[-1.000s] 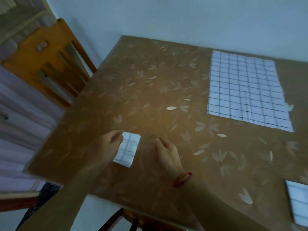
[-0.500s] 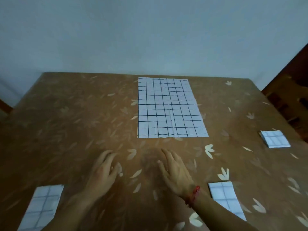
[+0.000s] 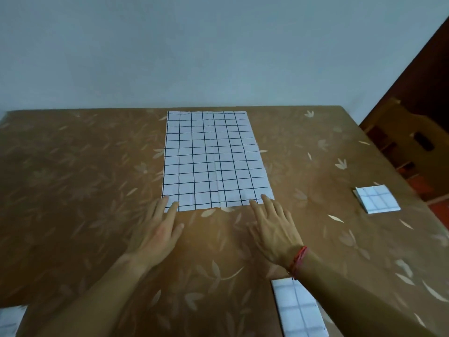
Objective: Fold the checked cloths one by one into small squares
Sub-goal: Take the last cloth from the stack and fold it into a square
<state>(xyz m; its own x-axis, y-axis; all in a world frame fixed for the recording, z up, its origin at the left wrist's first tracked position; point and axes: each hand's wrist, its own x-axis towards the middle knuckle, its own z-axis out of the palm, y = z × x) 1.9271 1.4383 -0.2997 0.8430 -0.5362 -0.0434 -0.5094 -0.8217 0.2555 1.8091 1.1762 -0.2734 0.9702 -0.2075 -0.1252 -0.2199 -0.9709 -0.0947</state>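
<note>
A white checked cloth [image 3: 213,159] lies spread flat in the middle of the brown leaf-patterned table [image 3: 80,181], its long side running away from me. My left hand [image 3: 158,229] lies flat with straight fingers, the fingertips on the cloth's near left corner. My right hand [image 3: 274,227], a red thread at its wrist, is likewise flat, fingertips on the near right corner. Neither hand grips anything. A folded checked square [image 3: 376,199] lies at the right edge. Another folded cloth [image 3: 297,310] sits near me, partly under my right forearm. A third folded cloth [image 3: 11,319] shows at the lower left.
A pale wall rises behind the table's far edge. A wooden chair [image 3: 401,142] stands beyond the table's right side, beside a dark wooden panel.
My view swung from the table's left corner to the spread cloth. Both hands left the small folded cloth and moved forward to the big cloth's near corners.
</note>
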